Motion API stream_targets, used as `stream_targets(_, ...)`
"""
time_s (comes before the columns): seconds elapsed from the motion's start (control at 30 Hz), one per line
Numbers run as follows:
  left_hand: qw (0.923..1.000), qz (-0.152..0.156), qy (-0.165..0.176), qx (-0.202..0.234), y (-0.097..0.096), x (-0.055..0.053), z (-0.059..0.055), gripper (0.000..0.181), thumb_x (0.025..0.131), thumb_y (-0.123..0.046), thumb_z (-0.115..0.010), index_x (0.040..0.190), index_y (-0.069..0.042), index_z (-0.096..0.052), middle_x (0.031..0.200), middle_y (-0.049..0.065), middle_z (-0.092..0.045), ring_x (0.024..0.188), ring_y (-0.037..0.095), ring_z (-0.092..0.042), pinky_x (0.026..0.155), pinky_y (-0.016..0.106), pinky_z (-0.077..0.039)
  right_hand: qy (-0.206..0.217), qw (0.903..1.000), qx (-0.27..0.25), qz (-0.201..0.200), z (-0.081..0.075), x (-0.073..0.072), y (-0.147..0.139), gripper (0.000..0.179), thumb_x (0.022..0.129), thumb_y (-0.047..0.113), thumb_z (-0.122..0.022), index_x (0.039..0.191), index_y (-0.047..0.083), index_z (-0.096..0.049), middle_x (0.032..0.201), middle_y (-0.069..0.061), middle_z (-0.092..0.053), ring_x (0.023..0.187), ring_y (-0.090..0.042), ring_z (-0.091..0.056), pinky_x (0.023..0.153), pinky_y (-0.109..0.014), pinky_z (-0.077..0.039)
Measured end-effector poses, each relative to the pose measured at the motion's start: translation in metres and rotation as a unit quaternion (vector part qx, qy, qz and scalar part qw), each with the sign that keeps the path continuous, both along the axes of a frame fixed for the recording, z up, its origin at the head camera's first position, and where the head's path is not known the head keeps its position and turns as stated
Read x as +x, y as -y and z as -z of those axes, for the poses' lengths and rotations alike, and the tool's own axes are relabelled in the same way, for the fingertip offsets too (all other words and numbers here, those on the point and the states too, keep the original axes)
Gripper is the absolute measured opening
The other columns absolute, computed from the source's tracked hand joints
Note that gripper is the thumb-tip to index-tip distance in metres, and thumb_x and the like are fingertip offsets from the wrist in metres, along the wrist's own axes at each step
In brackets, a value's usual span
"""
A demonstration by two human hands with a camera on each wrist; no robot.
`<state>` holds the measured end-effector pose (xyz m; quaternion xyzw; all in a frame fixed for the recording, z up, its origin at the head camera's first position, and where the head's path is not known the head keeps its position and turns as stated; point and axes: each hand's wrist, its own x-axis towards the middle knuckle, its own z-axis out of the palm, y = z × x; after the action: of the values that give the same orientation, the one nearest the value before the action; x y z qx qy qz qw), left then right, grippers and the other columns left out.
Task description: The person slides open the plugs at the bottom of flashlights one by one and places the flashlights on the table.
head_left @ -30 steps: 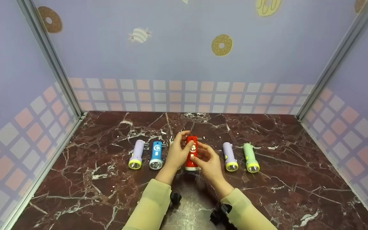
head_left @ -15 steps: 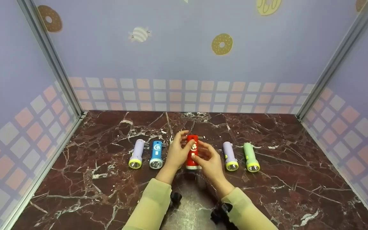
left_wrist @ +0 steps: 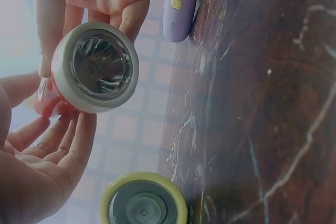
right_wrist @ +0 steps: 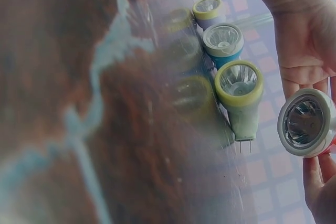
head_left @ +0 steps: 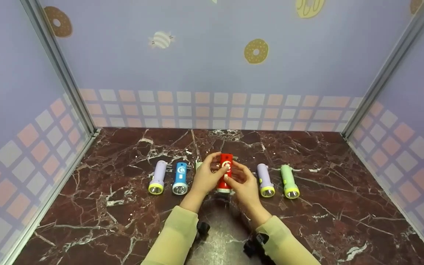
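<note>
A red flashlight (head_left: pixel 226 158) with a white rim is held up between both hands, its lens end toward the person. My left hand (head_left: pixel 205 178) grips it from the left, thumb lying across the front. From the right, my right hand (head_left: pixel 247 187) holds it with the thumb near the white switch. The lens (left_wrist: pixel 102 69) looks unlit in the left wrist view. A green flashlight (right_wrist: pixel 244 119) with a yellow rim lies on the table by the left hand, mostly hidden by it in the head view; two metal prongs stick out of its tail.
Left of the hands lie a blue flashlight (head_left: pixel 180 178) and a purple one (head_left: pixel 158 176). On the right are another purple flashlight (head_left: pixel 265 180) and a green one (head_left: pixel 289 182). The dark red marble table (head_left: pixel 105 221) is walled by patterned panels (head_left: pixel 212 73).
Both hands have shifted slightly right with the red flashlight, which now leans a little. A bit of the green flashlight shows behind the left hand. The other flashlights have not moved.
</note>
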<state>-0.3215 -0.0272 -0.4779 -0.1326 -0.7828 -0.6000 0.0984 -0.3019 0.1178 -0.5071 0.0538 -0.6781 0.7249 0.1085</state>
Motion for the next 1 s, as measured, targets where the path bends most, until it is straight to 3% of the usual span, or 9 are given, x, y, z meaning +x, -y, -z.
stream_targets(0.63, 0.9999, 0.004, 0.010, 0.010, -0.0002, 0.0007, -0.0010, 0.057, 0.092, -0.012, -0.076, 0.143, 0.000, -0.053, 0.120, 0.027, -0.070, 0.101, 0.040, -0.073, 0.084, 0.047, -0.063, -0.002, 0.9999, -0.001, -0.014, -0.0012, -0.0007, -0.0022, 0.057, 0.087, -0.003, -0.075, 0.141, -0.004, -0.056, 0.125, -0.030, -0.068, 0.109, -0.027, -0.071, 0.090, -0.024, -0.058)
stream_targets(1.0, 0.9993, -0.003, 0.003, 0.036, 0.0014, -0.0020, -0.0018, 0.058, 0.090, -0.010, -0.076, 0.141, 0.004, -0.054, 0.117, 0.028, -0.069, 0.098, 0.041, -0.072, 0.089, 0.048, -0.061, 0.008, 0.9993, -0.014, -0.032, -0.0036, -0.0005, -0.0031, 0.049, 0.093, 0.001, -0.069, 0.140, -0.004, -0.057, 0.130, -0.028, -0.067, 0.112, -0.016, -0.068, 0.091, -0.026, -0.058)
